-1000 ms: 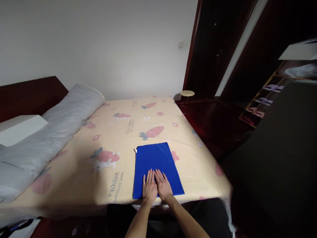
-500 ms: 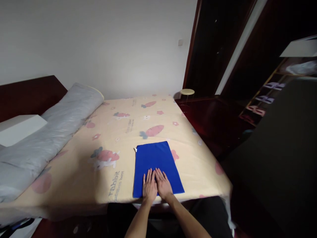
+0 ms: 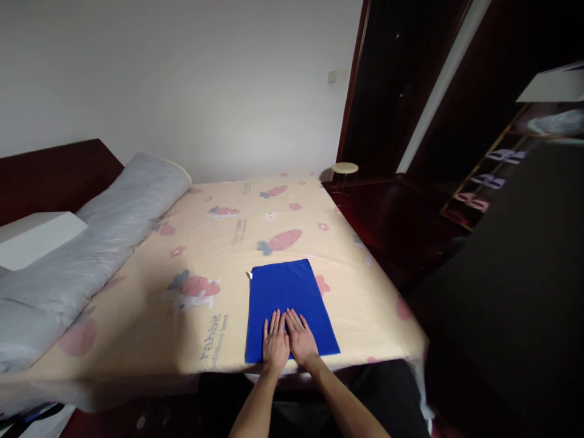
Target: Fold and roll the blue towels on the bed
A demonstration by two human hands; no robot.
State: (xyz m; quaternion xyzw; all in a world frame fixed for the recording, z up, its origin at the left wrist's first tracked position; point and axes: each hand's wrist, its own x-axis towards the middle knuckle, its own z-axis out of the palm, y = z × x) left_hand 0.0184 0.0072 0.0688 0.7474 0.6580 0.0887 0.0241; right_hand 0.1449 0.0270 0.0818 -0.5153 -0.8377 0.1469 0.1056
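A flat blue cloth (image 3: 283, 286) lies on the patterned bed sheet (image 3: 237, 267) near the bed's front edge, with a small white tag at its far left corner. My left hand (image 3: 276, 342) rests palm down on the near part of the cloth, fingers stretched out. Right beside it, my right hand (image 3: 301, 339) lies flat on the cloth too, its fingers pointing away from me and slightly left. The two hands are side by side around the index fingers and thumbs. Neither hand grips anything.
A rolled grey quilt (image 3: 109, 213) runs along the bed's left side, with a white box (image 3: 39, 237) on it. Beyond the bed's far right corner stands a round stool (image 3: 345, 168). A shoe rack (image 3: 490, 159) and a large dark object (image 3: 511, 274) are at right.
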